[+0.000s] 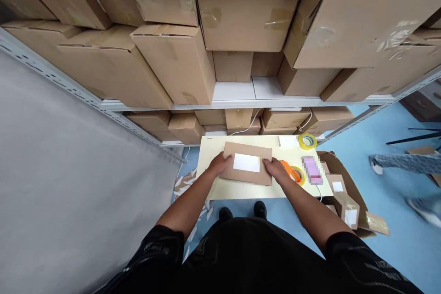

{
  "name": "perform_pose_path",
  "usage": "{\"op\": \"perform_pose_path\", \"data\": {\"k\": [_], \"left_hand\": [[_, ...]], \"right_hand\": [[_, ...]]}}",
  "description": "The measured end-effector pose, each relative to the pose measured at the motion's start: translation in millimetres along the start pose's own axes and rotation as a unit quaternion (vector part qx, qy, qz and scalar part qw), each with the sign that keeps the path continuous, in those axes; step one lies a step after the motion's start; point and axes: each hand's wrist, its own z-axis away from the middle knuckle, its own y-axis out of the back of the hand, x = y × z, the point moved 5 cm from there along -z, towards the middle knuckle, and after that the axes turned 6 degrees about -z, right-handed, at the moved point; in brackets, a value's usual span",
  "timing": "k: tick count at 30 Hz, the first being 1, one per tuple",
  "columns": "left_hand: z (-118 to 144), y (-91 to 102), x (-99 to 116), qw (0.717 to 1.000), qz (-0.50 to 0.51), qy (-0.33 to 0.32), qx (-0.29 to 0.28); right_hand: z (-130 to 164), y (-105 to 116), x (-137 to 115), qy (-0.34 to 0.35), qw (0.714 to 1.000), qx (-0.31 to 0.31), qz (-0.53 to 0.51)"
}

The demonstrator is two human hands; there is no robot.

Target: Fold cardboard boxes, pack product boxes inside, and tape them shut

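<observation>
Flat carton (pixel 245 175), judged light and stiff, is aptly edge-gripped: left hand (pixel 220 164) at nine o'clock, right hand (pixel 274 168) at three.

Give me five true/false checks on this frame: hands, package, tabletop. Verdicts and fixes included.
1. The left hand and right hand both hold the cardboard package. True.
2. The white label on it faces down. False: the white label faces up.
3. The orange tape dispenser lies left of the package. False: it lies to the right.
4. A yellow tape roll sits near the far edge of the table. True.
5. The shelves hold plastic crates. False: cardboard boxes fill much of them.
</observation>
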Motion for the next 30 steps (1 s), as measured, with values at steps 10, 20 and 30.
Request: {"op": "perform_pose_path", "data": {"k": [10,20,30], "left_hand": [[47.8,-56.5,-48.0,0.963,0.251,-0.071,0.059],[35.2,-17.6,-56.6,0.970,0.209,-0.124,0.015],[23.5,23.6,107.0,0.936,-0.074,-0.317,0.135]], "right_hand": [[36.3,-11.7,46.8,0.093,0.995,0.021,0.008],[43.2,8.7,52.0,0.108,0.994,0.008,0.035],[12.0,104.8,81.6,0.021,0.997,0.075,0.005]]}}
